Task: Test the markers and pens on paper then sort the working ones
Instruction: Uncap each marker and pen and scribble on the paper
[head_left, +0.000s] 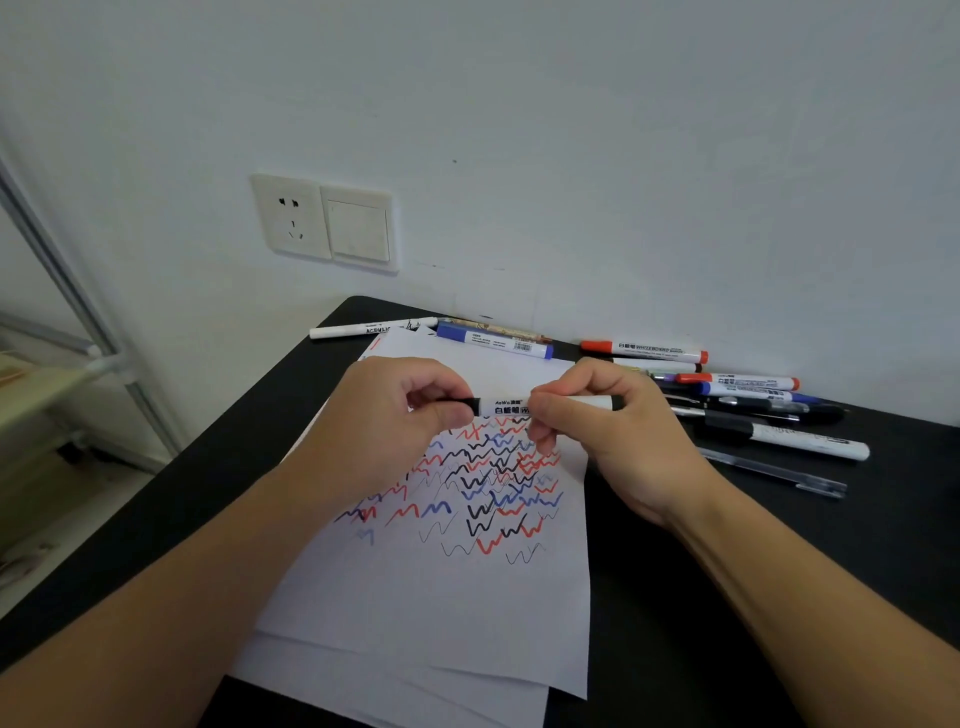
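Note:
A white whiteboard marker (506, 406) with black ends lies level between both hands, above the paper. My left hand (400, 415) grips its black cap end. My right hand (613, 426) pinches the white barrel. Below them a sheet of white paper (431, 608) carries many red, blue and black zigzag test lines. A pile of markers and pens (753, 400) lies to the right of the paper. A blue-ended marker (493, 340) and a white acrylic marker (363, 329) lie at the paper's far edge.
The black table (727, 597) meets the white wall at the back. Its left edge runs diagonally, with floor and furniture (36, 415) beyond it. A clear pen (774, 473) lies apart from the pile, at the right. More sheets stick out under the paper.

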